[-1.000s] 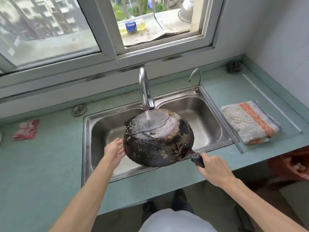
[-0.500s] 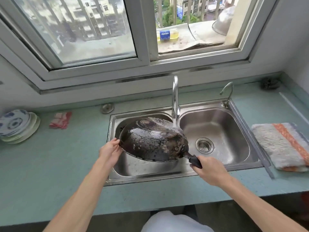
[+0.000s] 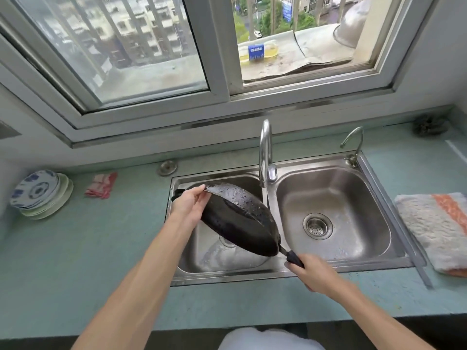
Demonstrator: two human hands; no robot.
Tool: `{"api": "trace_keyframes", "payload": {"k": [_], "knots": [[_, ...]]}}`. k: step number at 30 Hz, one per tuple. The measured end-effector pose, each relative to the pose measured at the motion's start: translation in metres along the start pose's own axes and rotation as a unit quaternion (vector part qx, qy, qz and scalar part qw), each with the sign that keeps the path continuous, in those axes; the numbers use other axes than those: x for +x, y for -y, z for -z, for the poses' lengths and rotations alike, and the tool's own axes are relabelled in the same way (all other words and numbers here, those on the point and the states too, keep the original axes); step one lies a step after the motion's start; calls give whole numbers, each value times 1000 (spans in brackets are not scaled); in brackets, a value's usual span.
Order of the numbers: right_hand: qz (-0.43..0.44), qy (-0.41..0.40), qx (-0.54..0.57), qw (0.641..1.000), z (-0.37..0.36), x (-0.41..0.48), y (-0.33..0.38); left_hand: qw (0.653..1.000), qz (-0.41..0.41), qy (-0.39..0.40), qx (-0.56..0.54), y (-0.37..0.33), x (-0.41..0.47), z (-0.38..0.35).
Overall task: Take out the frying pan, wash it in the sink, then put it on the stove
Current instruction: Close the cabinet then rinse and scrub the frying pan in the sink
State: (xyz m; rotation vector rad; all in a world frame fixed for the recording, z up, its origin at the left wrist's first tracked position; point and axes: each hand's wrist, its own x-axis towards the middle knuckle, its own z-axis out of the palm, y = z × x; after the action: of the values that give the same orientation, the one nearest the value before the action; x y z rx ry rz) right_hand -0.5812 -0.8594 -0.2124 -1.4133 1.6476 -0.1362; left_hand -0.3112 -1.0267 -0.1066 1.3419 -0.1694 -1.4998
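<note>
The black frying pan [image 3: 240,218] hangs tilted over the left basin of the steel double sink [image 3: 336,266], its wet underside facing me and beaded with drops. My right hand [image 3: 314,274] grips the pan's dark handle at the sink's front edge. My left hand [image 3: 188,207] holds the pan's far rim between thumb and fingers. The tall faucet [image 3: 265,152] stands between the basins, just behind the pan; no stream of water shows. No stove is in view.
A folded orange-and-grey towel [image 3: 434,228] lies right of the sink. Stacked blue-patterned plates [image 3: 40,193] and a red cloth [image 3: 101,185] sit on the green counter [image 3: 83,261] at left. A small second tap [image 3: 353,145] stands behind the right basin, a scrubber [image 3: 429,125] in the far corner.
The pan has turned from bottom-up under running water to a steep tilt over the left basin. The water stream is gone. My left hand moved up onto the far rim.
</note>
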Motion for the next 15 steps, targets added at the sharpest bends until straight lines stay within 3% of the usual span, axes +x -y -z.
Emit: {"api": "trace_keyframes", "payload": {"k": [6,15], "knots": [[-22,20,112,993,-3,7,-17,999,-21,-13,40,9,4,-43],[-75,63,191,977,-1,17,-21,994,-41,-28,92,16,8,-75]]}}
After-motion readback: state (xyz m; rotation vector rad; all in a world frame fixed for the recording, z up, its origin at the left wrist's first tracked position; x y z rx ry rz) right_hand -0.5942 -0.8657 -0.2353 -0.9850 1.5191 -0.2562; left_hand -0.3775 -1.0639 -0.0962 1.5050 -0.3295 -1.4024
